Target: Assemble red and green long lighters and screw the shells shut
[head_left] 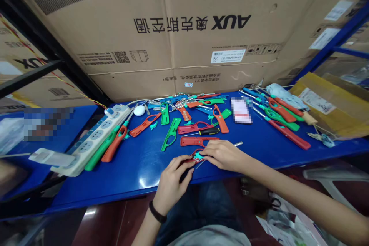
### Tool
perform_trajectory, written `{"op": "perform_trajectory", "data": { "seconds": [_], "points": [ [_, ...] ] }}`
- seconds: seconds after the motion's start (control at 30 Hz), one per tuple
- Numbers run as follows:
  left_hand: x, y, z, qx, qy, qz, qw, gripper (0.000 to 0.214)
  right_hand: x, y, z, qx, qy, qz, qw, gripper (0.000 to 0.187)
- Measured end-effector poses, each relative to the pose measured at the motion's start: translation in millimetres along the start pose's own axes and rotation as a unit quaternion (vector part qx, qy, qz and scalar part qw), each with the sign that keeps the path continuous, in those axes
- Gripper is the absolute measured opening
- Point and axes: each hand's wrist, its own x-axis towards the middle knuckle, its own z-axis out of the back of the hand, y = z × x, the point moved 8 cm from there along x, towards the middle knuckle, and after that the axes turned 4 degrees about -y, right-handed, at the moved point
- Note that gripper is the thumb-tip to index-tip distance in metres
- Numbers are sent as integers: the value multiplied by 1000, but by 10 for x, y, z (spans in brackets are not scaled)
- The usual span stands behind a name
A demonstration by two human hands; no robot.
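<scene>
1. Two hands of mine meet over a red plastic utility-lighter shell with a teal insert [197,157], which sits just above the blue steel workbench [115,188], near its front edge.
2. My left hand [173,184], with a black wristband [157,212], pinches the shell from below; my right hand [223,155] grips it from above.
3. A thin metal rod [238,144] pokes out past my right hand.
4. Just ahead lie a flat red lighter shell [198,141] and a black-and-yellow screwdriver [209,131], with a green lighter shell [171,134] nearby.
5. Behind stands a brown cardboard AUX carton [190,34], its contents hidden; a yellow padded envelope [331,103] lies at right, also hiding whatever it holds.
</scene>
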Motion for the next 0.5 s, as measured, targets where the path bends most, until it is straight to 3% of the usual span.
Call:
{"op": "perform_trajectory", "data": {
  "seconds": [0.17,0.33,0.5],
  "points": [
    [-10,-1,-10,-3,1,1,1000,23,-86,132,-48,5,-30,15,999,32],
    [-8,1,-23,-8,4,3,1000,24,-232,285,-254,-39,3,18,999,52],
    [-11,11,-14,-5,6,3,1000,24,-277,287,-319,-29,9,7,1000,64]
  ]
}}
